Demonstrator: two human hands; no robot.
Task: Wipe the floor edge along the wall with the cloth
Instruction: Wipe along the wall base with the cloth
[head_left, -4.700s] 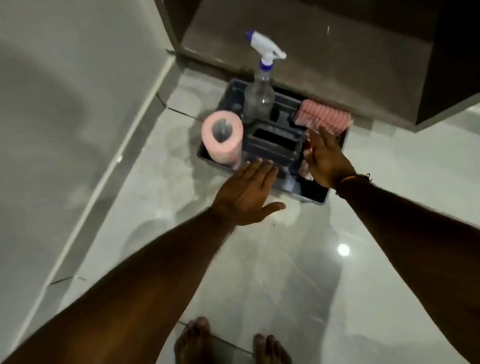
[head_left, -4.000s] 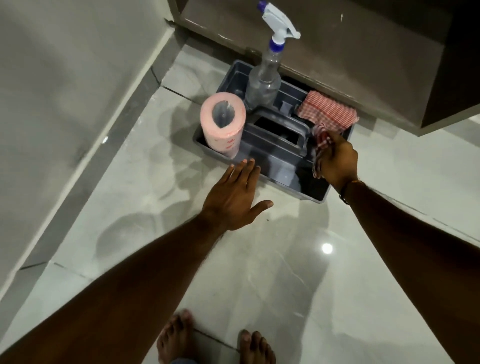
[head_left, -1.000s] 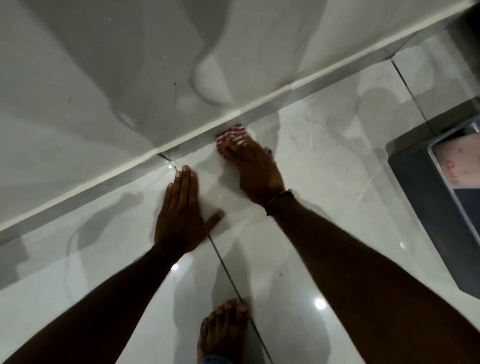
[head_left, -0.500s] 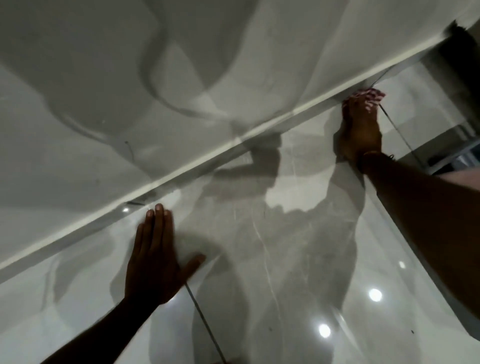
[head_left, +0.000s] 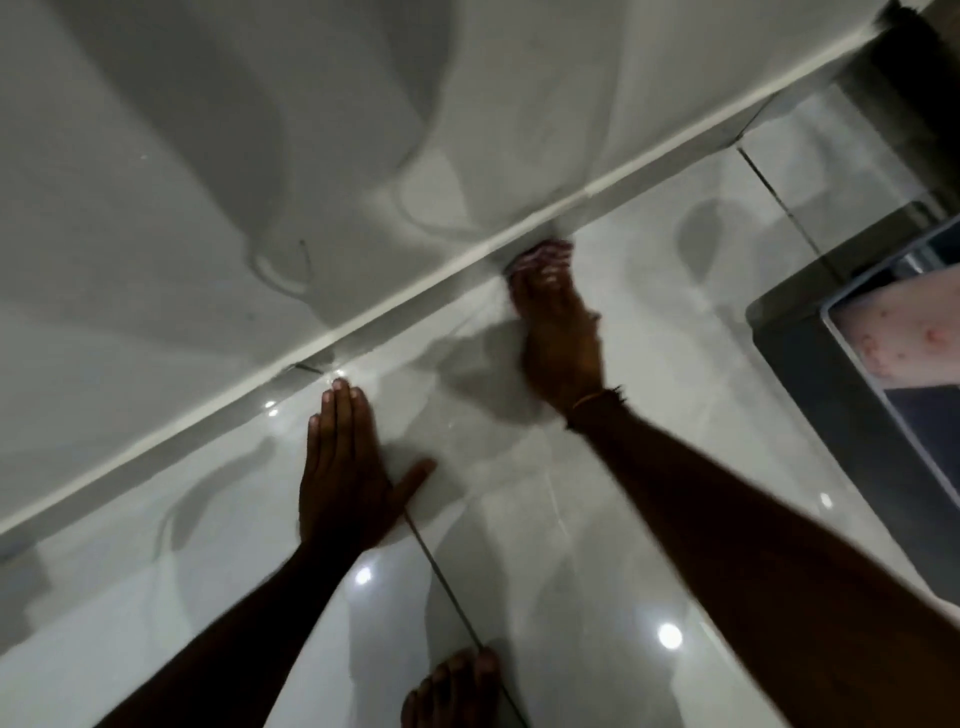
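My right hand (head_left: 558, 332) presses the red-and-white checked cloth (head_left: 545, 250) onto the glossy floor right at the grey skirting strip (head_left: 395, 306) under the wall. Only a blurred bit of cloth shows past the fingertips; the hand covers the remainder. My left hand (head_left: 345, 467) lies flat on the floor tile to the left, fingers together and pointing at the wall, thumb spread, holding nothing. The floor edge runs diagonally from lower left to upper right.
A grey plastic caddy (head_left: 810, 374) with a pink paper roll (head_left: 914, 332) stands on the floor at the right edge. A dark cabinet corner (head_left: 924, 78) sits at the top right. My bare foot (head_left: 452, 691) is at the bottom, beside a tile joint.
My right hand with the cloth has slid back left along the skirting from its far-right reach. My left hand stays flat on the tile. The caddy is back in view.
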